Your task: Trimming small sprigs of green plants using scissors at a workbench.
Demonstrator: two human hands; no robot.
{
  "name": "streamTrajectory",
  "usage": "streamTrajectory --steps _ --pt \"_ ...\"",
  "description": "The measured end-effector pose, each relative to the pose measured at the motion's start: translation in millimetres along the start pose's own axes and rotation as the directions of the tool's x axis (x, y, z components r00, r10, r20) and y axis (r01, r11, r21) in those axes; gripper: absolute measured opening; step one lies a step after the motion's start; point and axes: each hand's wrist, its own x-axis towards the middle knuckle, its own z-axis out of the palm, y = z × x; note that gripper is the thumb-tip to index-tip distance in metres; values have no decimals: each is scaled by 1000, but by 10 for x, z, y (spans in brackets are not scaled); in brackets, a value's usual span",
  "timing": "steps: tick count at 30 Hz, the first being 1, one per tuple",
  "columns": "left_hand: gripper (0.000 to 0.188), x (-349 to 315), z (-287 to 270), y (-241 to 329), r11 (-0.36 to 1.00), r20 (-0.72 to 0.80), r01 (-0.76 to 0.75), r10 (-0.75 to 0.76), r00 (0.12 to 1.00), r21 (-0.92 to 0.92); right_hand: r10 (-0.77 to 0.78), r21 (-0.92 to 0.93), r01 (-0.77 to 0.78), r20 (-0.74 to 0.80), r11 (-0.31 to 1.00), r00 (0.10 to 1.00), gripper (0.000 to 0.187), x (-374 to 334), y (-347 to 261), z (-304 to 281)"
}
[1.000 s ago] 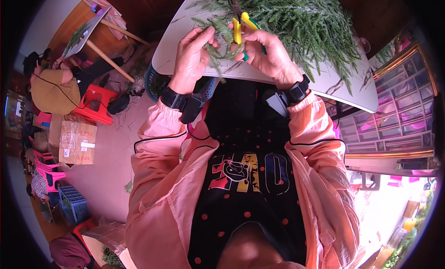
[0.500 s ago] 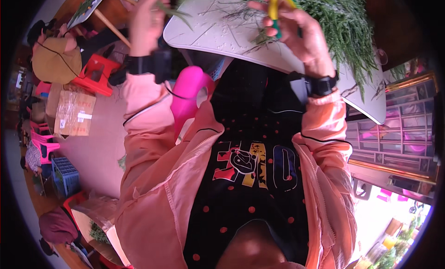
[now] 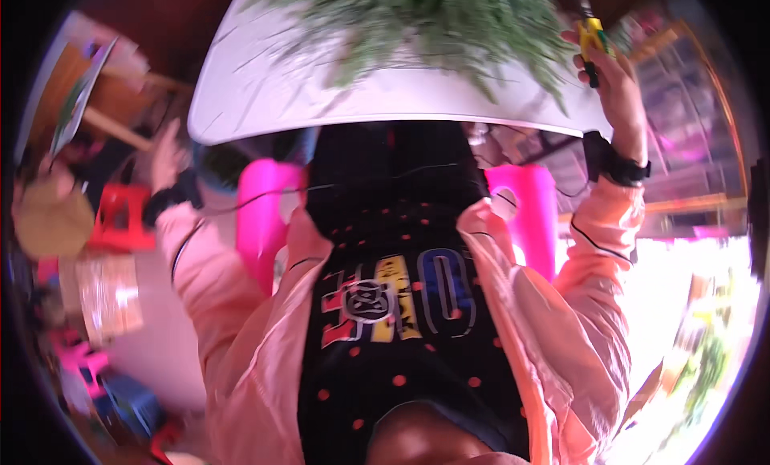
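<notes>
In my right hand (image 3: 619, 84) is a pair of yellow-and-green-handled pruning shears (image 3: 593, 38), its metal end pointing away from me. This hand is by the right edge of the white table (image 3: 385, 104), with my fingers wrapped round the handles. A big heap of feathery green cuttings (image 3: 433, 24) covers the far part of the tabletop, its tips hanging toward me. My left hand (image 3: 166, 156) is out beside the table's left corner, away from the cuttings. Its fingers look stretched out and I see nothing in them, though motion blurs it.
Under the table to the left stands a dark tub (image 3: 228, 164) with greenery. A pink chair's arms (image 3: 261, 216) flank me. To the left are a red stool (image 3: 122, 216), a cardboard box (image 3: 110, 297), a blue crate (image 3: 132, 405) and a seated person (image 3: 52, 220). A metal-framed rack (image 3: 686, 120) stands right.
My left hand has moved down and left, and the green sprigs no longer show in it. The shears in my right hand have moved right, off the heap. My view has turned.
</notes>
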Motion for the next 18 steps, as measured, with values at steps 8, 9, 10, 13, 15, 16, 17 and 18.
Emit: streamTrajectory --steps 8,9,10,13,15,16,17,18 --pt "52 -136 856 811 853 -269 -487 521 810 186 -178 -903 -247 -323 352 930 41 -446 903 -884" --pt "51 -214 1006 886 796 -244 -570 605 758 206 -191 -899 -255 -337 356 922 41 -480 969 -864" --pt "51 -252 1159 927 788 -237 -583 615 752 195 -180 -890 -281 -361 358 915 42 -517 1019 -832" --pt "40 -374 1652 964 753 -77 -641 656 751 149 -213 -893 -327 -400 308 891 43 -517 1099 -813" --pt "36 -548 1995 1024 779 -26 -618 624 781 107 -277 -918 -337 -385 207 880 42 -456 1110 -782" --pt "33 -611 2160 1065 808 28 -585 584 811 72 -289 -918 -336 -388 212 875 42 -436 1100 -806" --pt "33 -635 2258 1080 798 15 -598 599 801 70 -203 -905 -278 -353 323 913 38 -368 1076 -832" --pt "31 -624 2350 1045 796 83 -602 597 798 68 -122 -875 -224 -302 430 945 35 -301 1049 -868"
